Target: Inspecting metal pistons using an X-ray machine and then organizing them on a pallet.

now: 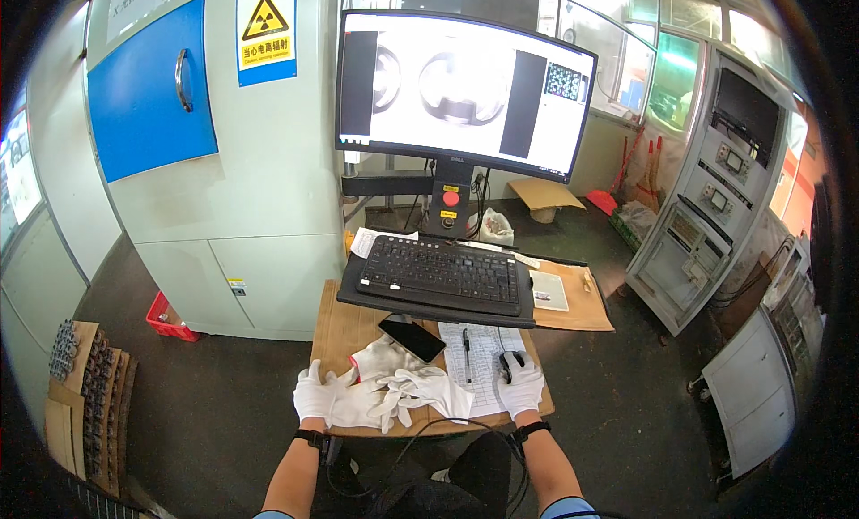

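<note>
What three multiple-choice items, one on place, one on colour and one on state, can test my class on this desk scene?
1. Where does the black smartphone lie?
A. in front of the black keyboard
B. on the monitor stand
C. on the floor

2. What colour is the cabinet door with the metal handle?
A. red
B. blue
C. yellow

3. What is the gloved right hand doing?
A. holding a pen
B. hanging free
C. resting on a dark computer mouse

Answers: 1 A, it lies on the cardboard-covered desk; 2 B, plainly blue; 3 C, fingers cover the mouse.
</note>
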`<state>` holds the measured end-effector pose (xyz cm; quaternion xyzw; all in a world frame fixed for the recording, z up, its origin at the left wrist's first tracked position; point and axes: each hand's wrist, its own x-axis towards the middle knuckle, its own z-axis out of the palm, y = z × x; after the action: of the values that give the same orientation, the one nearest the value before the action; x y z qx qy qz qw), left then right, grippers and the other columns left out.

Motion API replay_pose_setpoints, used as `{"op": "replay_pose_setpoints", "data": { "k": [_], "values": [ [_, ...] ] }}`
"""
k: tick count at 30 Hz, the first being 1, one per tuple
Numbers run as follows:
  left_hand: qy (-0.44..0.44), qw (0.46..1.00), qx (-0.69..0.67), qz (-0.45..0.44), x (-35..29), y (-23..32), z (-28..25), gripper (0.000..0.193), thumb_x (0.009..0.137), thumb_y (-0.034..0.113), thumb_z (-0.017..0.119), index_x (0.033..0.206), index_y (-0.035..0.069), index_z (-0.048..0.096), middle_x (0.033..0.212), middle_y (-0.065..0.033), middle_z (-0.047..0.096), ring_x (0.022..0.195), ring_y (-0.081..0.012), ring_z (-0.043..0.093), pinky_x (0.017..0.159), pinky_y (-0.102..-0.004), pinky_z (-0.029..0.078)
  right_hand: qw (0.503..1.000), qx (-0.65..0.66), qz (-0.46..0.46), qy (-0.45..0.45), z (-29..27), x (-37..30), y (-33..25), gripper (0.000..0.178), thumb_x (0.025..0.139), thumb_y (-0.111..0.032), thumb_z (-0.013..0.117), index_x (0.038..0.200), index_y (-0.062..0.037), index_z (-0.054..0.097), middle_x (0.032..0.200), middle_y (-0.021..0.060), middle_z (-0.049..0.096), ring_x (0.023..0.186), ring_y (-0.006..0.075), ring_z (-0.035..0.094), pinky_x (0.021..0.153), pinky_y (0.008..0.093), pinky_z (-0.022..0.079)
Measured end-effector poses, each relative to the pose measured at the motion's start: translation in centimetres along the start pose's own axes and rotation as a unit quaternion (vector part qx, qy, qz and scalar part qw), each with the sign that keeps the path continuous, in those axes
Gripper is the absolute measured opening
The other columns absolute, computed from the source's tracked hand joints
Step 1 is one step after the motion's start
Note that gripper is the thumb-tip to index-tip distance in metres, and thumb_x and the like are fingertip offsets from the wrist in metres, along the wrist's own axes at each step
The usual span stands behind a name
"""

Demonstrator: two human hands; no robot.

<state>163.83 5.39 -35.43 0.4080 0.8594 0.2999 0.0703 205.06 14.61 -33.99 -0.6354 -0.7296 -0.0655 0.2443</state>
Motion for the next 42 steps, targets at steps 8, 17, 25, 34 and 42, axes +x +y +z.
{"op": "replay_pose_setpoints", "data": {
  "k": [8,17,25,34,42],
  "values": [
    [0.009,1.0,-0.006,0.008,0.2,-0.5,0.4,0.048,0.088,0.035,0.068,0.13,0.013,0.061,0.121,-0.0172,0.065,0.102,-0.037,0.068,0.086,-0.0446,0.056,1.0,-0.019,-0.005,0.007,0.1,-0.1,-0.2,0.055,0.072,-0.025,0.072,0.127,-0.0172,0.067,0.129,0.0168,0.06,0.102,0.0374,0.063,0.09,0.0473,0.053],
    [0.003,1.0,-0.007,0.007,0.0,-0.2,0.1,0.048,0.088,0.036,0.068,0.131,0.013,0.061,0.122,-0.0178,0.064,0.103,-0.0375,0.067,0.086,-0.0454,0.056,1.0,-0.018,-0.007,0.003,0.2,0.0,0.2,0.055,0.073,-0.027,0.072,0.127,-0.0175,0.067,0.129,0.0173,0.06,0.102,0.0371,0.063,0.089,0.047,0.053],
    [0.014,1.0,-0.008,0.025,0.3,-1.0,0.7,0.051,0.087,0.036,0.068,0.131,0.013,0.06,0.119,-0.0214,0.064,0.101,-0.0402,0.067,0.085,-0.0482,0.055,0.999,-0.031,-0.004,-0.009,-0.3,0.0,-0.3,0.056,0.076,-0.029,0.069,0.129,-0.0163,0.064,0.131,0.0176,0.059,0.103,0.0371,0.063,0.089,0.0467,0.053],
    [0.008,1.0,-0.008,0.02,0.2,-0.7,0.5,0.05,0.087,0.036,0.067,0.131,0.013,0.06,0.119,-0.0214,0.064,0.102,-0.0399,0.067,0.085,-0.0473,0.055,1.0,-0.017,0.001,-0.002,0.2,-0.1,0.1,0.056,0.076,-0.028,0.068,0.13,-0.0155,0.064,0.132,0.0185,0.059,0.105,0.0382,0.062,0.091,0.0486,0.051],
    [0.015,1.0,-0.013,0.022,0.3,-1.1,1.0,0.051,0.087,0.036,0.067,0.131,0.012,0.06,0.122,-0.0217,0.063,0.103,-0.0397,0.067,0.087,-0.0462,0.055,1.0,-0.009,0.0,0.008,0.4,-0.1,0.1,0.054,0.074,-0.026,0.069,0.127,-0.0167,0.065,0.131,0.0188,0.059,0.105,0.0394,0.062,0.091,0.0502,0.051]
  ]
}}
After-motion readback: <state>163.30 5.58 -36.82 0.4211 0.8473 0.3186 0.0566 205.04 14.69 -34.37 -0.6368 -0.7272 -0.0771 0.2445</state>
